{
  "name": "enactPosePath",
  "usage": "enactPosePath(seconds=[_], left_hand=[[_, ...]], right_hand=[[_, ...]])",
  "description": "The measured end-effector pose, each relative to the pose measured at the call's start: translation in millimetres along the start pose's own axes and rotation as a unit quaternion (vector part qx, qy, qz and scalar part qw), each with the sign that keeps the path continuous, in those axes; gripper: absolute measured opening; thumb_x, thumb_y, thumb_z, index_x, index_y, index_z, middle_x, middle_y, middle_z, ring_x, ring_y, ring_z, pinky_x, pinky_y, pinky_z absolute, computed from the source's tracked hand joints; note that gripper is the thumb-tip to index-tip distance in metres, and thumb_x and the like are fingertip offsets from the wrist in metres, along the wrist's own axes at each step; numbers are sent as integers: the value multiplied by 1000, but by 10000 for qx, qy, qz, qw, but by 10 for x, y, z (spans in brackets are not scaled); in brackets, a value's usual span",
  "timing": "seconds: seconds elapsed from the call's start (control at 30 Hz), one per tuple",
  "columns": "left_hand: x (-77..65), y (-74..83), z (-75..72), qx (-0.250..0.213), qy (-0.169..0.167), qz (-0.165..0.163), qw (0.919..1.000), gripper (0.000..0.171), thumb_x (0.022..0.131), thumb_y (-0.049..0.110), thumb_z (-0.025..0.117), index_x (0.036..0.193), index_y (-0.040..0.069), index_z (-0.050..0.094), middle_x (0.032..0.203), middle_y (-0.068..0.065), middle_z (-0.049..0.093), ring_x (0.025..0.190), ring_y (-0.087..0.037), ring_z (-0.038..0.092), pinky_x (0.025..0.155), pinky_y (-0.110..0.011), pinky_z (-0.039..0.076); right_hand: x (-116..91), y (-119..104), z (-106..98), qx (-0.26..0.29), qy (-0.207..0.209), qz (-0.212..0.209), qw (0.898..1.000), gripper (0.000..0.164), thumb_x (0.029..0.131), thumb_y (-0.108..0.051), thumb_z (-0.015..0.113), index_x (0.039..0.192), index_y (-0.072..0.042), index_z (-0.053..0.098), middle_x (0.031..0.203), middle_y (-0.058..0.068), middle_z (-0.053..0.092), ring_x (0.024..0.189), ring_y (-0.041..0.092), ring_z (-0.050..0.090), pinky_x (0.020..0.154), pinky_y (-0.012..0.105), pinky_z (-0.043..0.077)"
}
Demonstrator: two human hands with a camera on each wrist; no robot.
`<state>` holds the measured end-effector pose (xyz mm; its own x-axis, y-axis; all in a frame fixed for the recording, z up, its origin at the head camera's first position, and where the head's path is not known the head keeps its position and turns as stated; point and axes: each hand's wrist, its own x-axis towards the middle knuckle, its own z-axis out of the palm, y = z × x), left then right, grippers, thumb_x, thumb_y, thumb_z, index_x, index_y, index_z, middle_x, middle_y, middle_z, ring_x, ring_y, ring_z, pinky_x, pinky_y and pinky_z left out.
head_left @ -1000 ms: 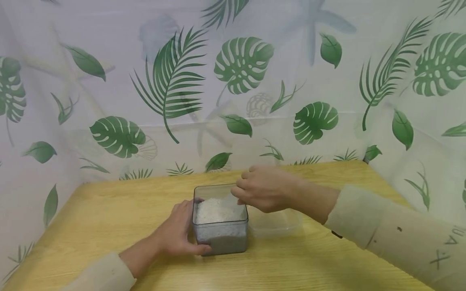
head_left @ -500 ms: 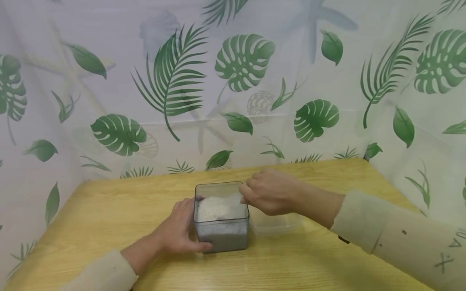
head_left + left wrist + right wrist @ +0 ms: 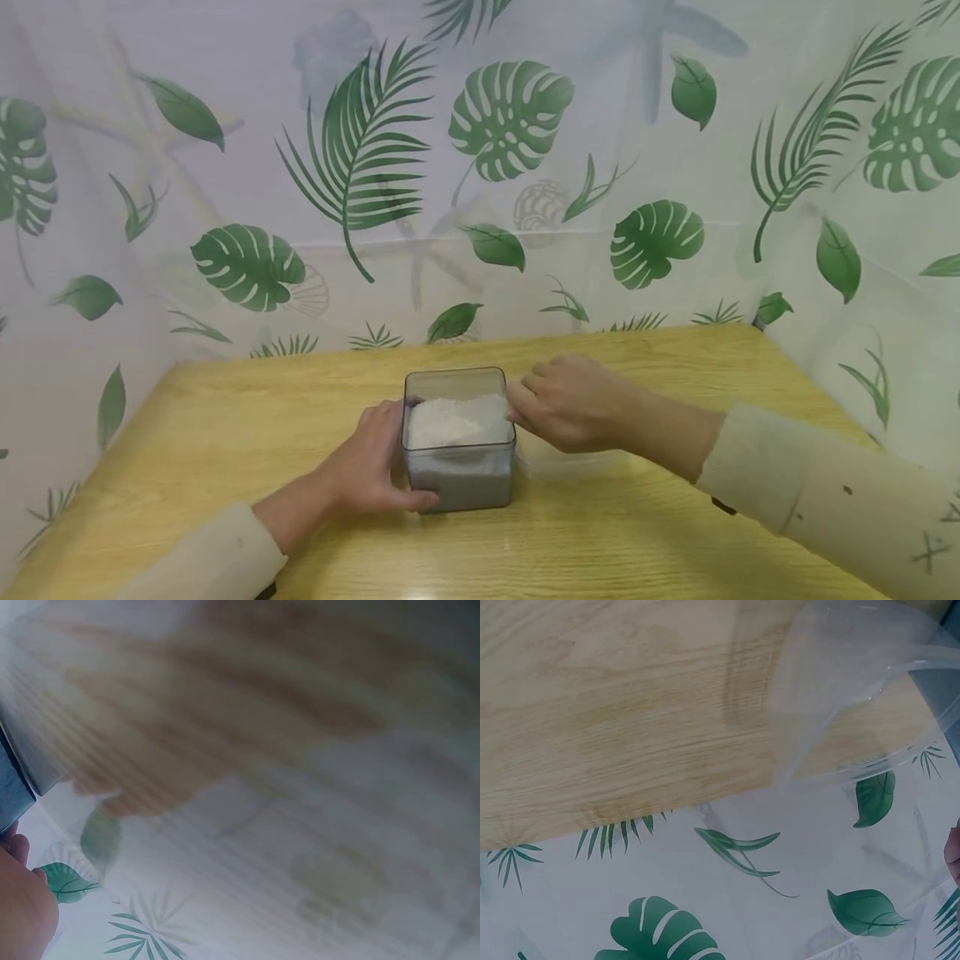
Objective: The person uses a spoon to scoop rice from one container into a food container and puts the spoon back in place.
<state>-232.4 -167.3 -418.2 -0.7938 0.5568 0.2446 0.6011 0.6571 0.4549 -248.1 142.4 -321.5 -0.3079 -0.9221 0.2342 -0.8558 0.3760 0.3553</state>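
A square, smoky see-through box [image 3: 461,479] stands on the table, holding white, rice-like grains [image 3: 442,422]. My left hand [image 3: 367,467] grips its left side, thumb across the front and fingers behind the left wall. At the box's right inner side, a whitish translucent scoop [image 3: 491,417] lies against the grains. My right hand [image 3: 573,404] has its fingers curled at the box's right rim, pinching the scoop's end; the handle is hidden by the fingers. The left wrist view catches only part of the left hand [image 3: 26,907] and the box's corner [image 3: 11,787].
A clear plastic container [image 3: 832,682] sits just right of the box, partly under my right hand in the head view. The wooden table [image 3: 262,417] ends at a leaf-printed curtain [image 3: 502,242] behind and at both sides.
My right hand has shifted a little to the right with the scoop, away from the middle of the box. The left hand keeps its grip. The head view has tilted slightly downward.
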Motion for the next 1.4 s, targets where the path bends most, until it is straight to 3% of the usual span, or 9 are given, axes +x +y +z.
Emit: enactPosePath(seconds=[0.17,0.47,0.97,1.4], left_hand=[[0,32,-32,-82,-23,17,10000,112,66,62,81,149,9,30,140,-4,50,129,-21,41,115,-50,27],[16,27,-32,-43,62,139,9999,111,65,63,82,148,9,32,137,-4,51,126,-20,42,113,-48,29],[28,23,-64,-70,1,44,10000,110,65,60,82,149,10,32,138,-3,50,127,-20,42,114,-49,28],[16,29,-42,-129,-12,35,9999,110,65,59,83,149,8,32,140,-5,50,130,-22,42,115,-52,26]], right_hand=[[-47,-22,49,-163,310,-49,9994,45,109,-33,15,82,-12,43,62,-7,33,57,11,28,54,25,27],[-69,-27,137,-453,1303,-339,9899,44,109,-27,18,79,-10,45,61,-4,39,60,15,34,59,29,32],[-54,-46,159,-216,1446,-39,9892,44,109,-28,19,78,-11,45,68,-2,35,63,15,31,59,28,29],[-62,-50,203,-385,1575,77,9867,42,108,-27,24,77,-11,47,68,-1,39,64,17,34,61,29,28]])
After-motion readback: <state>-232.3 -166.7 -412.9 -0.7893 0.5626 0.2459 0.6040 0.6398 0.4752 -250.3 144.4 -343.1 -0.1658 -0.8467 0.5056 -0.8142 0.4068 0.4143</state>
